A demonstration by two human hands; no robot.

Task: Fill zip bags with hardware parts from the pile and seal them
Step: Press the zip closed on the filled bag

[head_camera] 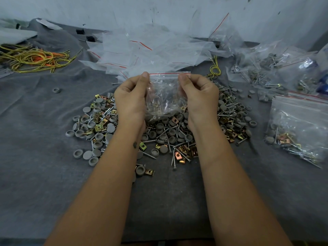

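A clear zip bag (166, 94) with a red strip along its top hangs upright between my hands, holding screws, brass clips and grey caps in its lower part. My left hand (131, 98) pinches the bag's top left corner at the zip. My right hand (200, 96) pinches the top right corner. Below the bag spreads the pile of hardware parts (159, 135): grey round caps, silver screws and brass clips on the grey cloth (44, 174).
A heap of empty clear zip bags (150, 52) lies behind my hands. Filled bags lie at the right (300, 128) and far right (276, 68). Yellow and orange cords (33, 57) lie at the far left. A white wall (159, 11) rises behind.
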